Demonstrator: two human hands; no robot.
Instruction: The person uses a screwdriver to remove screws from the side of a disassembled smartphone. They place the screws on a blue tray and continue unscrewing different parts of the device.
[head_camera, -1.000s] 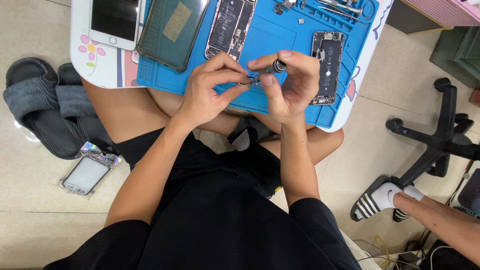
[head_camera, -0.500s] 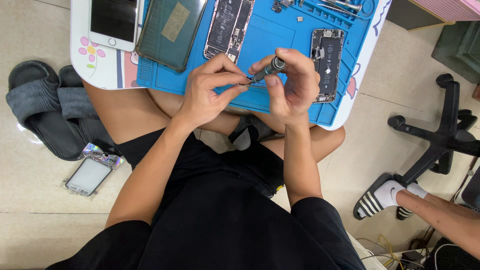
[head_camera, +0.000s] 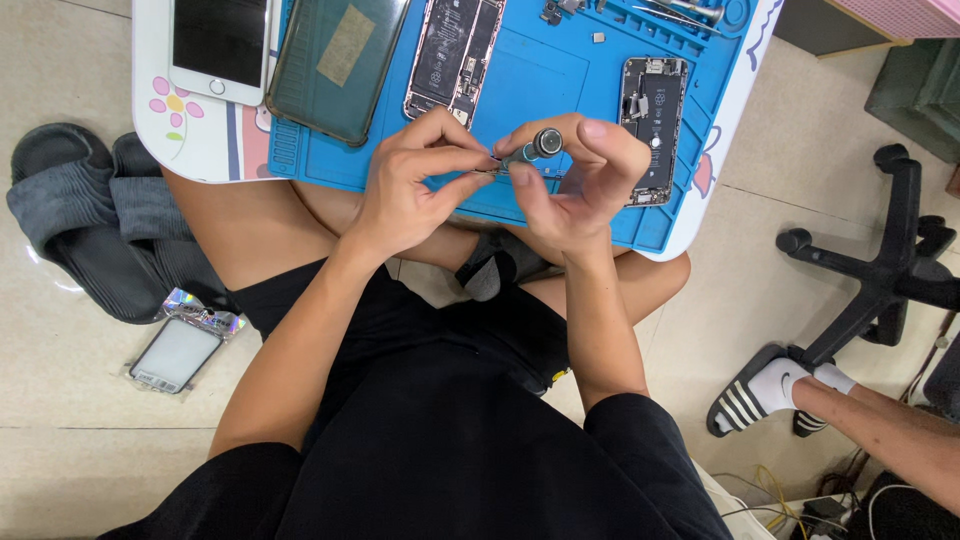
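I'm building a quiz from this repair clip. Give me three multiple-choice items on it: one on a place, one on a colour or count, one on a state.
1. Where does the white phone lie?
A. far left of the table
B. on the floor
C. on the lap

2. What colour is the work mat?
A. red
B. blue
C. yellow

3. How is the screwdriver held?
A. lying loose on the mat
B. by the left hand alone
C. between both hands

Key: 1 A, it lies left of the mat; 2 B, the mat is plainly blue; 3 C, the left hand pinches its tip and the right hand grips its handle.
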